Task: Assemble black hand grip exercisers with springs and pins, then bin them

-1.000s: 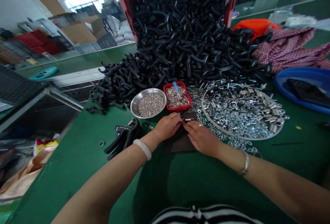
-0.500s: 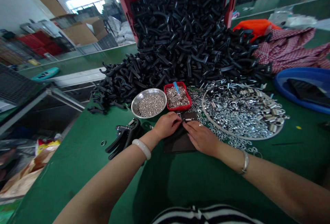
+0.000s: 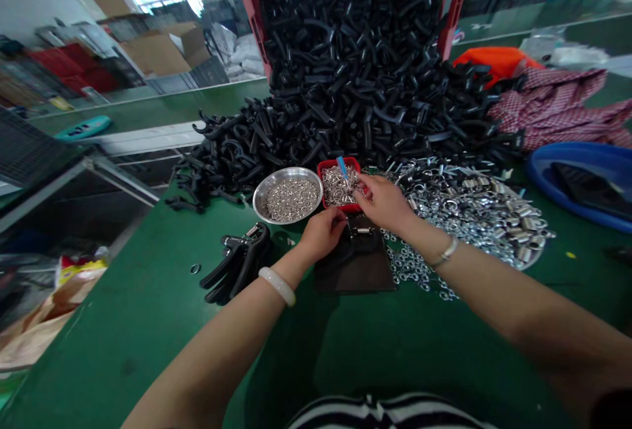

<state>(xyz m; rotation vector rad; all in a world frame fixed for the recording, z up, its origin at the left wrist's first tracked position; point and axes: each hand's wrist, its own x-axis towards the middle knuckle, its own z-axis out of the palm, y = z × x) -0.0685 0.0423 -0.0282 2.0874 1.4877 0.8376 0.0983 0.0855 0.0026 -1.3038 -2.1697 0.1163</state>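
One steel bowl (image 3: 260, 200): is holding a heap of small silvery pieces (image 3: 291, 199), too fine to identify.
Red tray (image 3: 349, 208): is sitting just right of the bowl, holding slim metal pins (image 3: 336, 185) with a blue-handled tool (image 3: 342, 166) leaning among them.
Red crate (image 3: 457, 11): is standing behind, overflowing with black curved handles (image 3: 355, 87) onto the green table (image 3: 162, 330).
Round tray (image 3: 532, 260): is heaping up washers (image 3: 457, 225) and coil springs (image 3: 518, 222).
Blue basin (image 3: 538, 167): is carrying a dark flat object (image 3: 590, 182).
Left hand (image 3: 320, 237): is curling its fingertips at the left end of the hand-grip exerciser; I cannot tell whether they are pinching anything.
Hand-grip exerciser (image 3: 368, 243): is lying on a dark board (image 3: 380, 271), showing a black curved arm and a silver spring (image 3: 364, 230).
Right hand (image 3: 384, 204): is bringing thumb and fingers narrowly together at the red tray's right side; I cannot tell whether they are holding a pin.
Since half a second ago: the right hand is reaching to the red tray instead of touching the exerciser, exposing more board; the left hand is staying.
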